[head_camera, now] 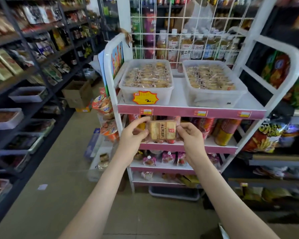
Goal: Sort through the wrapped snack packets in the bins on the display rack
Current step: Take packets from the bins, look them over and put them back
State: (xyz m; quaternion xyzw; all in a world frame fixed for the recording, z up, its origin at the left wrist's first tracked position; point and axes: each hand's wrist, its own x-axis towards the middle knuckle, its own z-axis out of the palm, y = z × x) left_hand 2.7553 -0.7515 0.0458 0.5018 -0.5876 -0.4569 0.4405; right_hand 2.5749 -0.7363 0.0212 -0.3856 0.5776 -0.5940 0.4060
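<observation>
Both my hands hold one wrapped snack packet (162, 129), a tan biscuit in clear film with red print, in front of the rack's second shelf. My left hand (134, 133) pinches its left edge and my right hand (191, 134) pinches its right edge. On the top shelf of the white display rack (193, 112) stand two clear plastic bins. The left bin (146, 81) carries a yellow star price tag; the right bin (212, 83) sits beside it. Both are filled with several similar wrapped packets.
A white wire grid with drink bottles (186, 45) rises behind the bins. Lower rack shelves hold red and pink packets. Instant noodle cups (104, 107) stack at the rack's left. Dark shelving lines the left aisle; chip bags (266, 137) hang on the right.
</observation>
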